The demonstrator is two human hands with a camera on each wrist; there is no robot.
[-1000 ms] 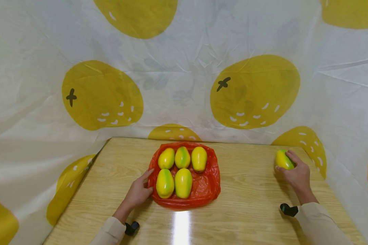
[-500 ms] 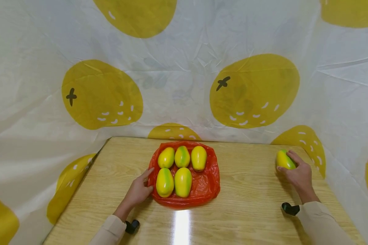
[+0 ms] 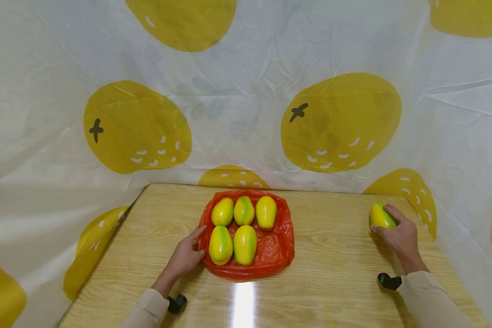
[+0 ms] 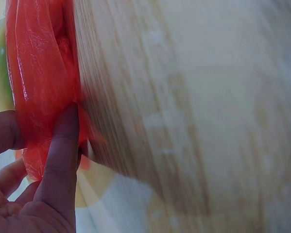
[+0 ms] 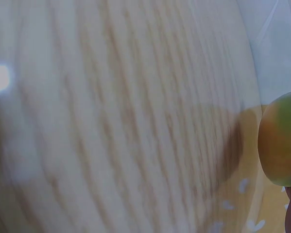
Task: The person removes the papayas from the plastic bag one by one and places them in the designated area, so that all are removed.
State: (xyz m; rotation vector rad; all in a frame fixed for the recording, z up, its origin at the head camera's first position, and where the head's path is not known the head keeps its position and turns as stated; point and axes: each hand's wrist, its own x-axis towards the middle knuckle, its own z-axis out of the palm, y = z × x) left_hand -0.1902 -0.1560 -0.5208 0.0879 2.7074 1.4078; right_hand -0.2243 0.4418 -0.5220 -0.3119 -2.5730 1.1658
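Note:
Several smooth yellow mangoes with green streaks, such as the front left mango (image 3: 220, 246), lie in two rows in a red plastic bag (image 3: 270, 250) spread out like a shallow tray. At its left edge, my left hand (image 3: 184, 257) pinches the rim; the left wrist view has the thumb and fingers on either side of the red plastic (image 4: 38, 73). Far to the right, my right hand (image 3: 401, 234) holds another mango (image 3: 380, 217) between thumb and fingers, over the table. In the right wrist view this mango (image 5: 280, 141) shows only partly at the right edge.
The wooden table (image 3: 328, 255) ends at a white cloth (image 3: 238, 127) printed with large yellow fruit, hung behind and at both sides. Inside the bag, bare red plastic shows at the front right. A dark wrist camera (image 3: 389, 281) sits at the right cuff.
My right hand has shifted very slightly right and toward me with the mango still in its grip. The left hand, the bag and the mangoes inside it stay where they were.

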